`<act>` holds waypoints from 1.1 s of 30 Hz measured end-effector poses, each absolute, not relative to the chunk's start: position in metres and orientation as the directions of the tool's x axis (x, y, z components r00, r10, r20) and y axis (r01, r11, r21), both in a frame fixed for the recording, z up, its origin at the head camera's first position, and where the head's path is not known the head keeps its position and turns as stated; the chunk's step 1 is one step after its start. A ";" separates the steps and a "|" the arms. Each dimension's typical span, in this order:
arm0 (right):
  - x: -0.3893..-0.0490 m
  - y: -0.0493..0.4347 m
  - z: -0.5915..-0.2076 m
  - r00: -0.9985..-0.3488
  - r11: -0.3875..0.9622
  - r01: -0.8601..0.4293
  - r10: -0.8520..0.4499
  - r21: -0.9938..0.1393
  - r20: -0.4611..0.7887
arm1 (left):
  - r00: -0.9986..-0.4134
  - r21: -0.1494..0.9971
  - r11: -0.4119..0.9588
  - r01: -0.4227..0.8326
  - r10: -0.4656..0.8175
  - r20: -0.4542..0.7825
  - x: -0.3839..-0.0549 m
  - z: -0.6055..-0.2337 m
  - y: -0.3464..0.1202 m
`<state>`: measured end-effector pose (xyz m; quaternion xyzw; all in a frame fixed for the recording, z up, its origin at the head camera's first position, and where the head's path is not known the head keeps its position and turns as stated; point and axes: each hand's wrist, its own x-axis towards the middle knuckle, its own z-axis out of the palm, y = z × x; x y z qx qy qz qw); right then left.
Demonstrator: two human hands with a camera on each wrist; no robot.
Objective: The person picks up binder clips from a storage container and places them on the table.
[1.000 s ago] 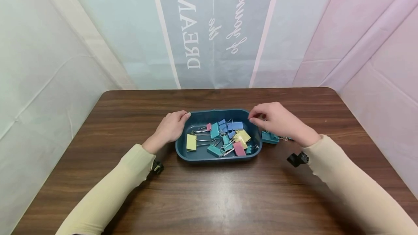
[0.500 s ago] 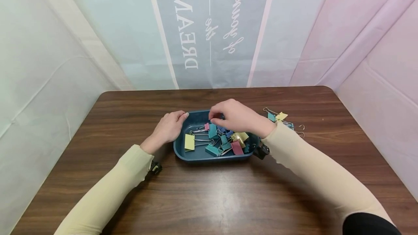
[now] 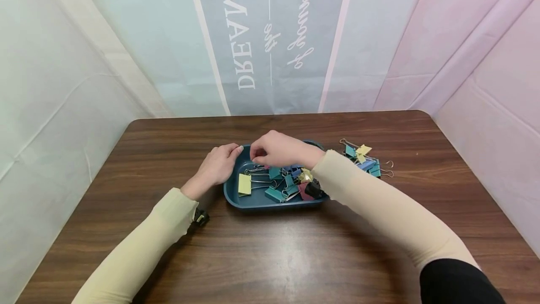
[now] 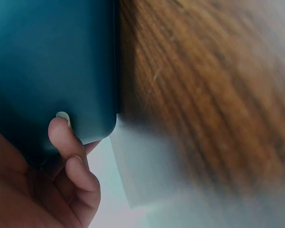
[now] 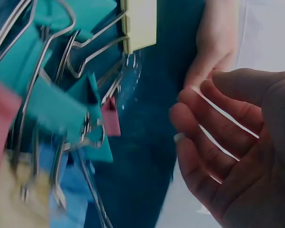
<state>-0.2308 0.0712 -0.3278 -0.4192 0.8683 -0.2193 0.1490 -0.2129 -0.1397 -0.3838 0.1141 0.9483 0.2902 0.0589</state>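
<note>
Binder clips (image 3: 275, 194) in teal, yellow, blue and pink are lying jumbled inside a dark blue tray (image 3: 270, 206) at the centre of the frame. The left hand (image 3: 217, 164) is grasping the tray's upper-left rim in its grip. The right hand (image 3: 279, 149) is hovering over the tray, its grip released, fingers loosely curving. More clips (image 3: 368, 165) are sitting heaped on the wooden surface (image 3: 253, 257), right of centre. Lettered fabric (image 3: 291, 90) is hanging across the top.
</note>
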 end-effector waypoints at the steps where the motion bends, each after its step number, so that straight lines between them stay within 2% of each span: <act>1: -0.231 0.068 -0.330 -0.600 0.558 -0.659 -0.795 -0.505 -0.095 | -0.967 0.564 0.806 0.180 0.251 -0.050 -0.213 -0.384 -0.140; 10: -0.226 0.049 -0.355 -0.551 0.574 -0.662 -0.809 -0.482 -0.206 | -0.964 0.568 0.805 0.169 0.254 -0.074 -0.211 -0.386 -0.140; 19: -0.223 0.043 -0.376 -0.538 0.545 -0.723 -0.830 -0.424 -0.148 | -0.966 0.548 0.817 0.179 0.251 -0.057 -0.213 -0.387 -0.141; 25: -0.226 0.044 -0.378 -0.562 0.553 -0.678 -0.815 -0.484 -0.142 | -0.966 0.557 0.810 0.185 0.254 -0.047 -0.213 -0.386 -0.141; 33: -0.232 0.054 -0.371 -0.564 0.491 -0.588 -0.818 -0.643 -0.109 | -0.969 0.559 0.808 0.187 0.247 -0.033 -0.213 -0.385 -0.139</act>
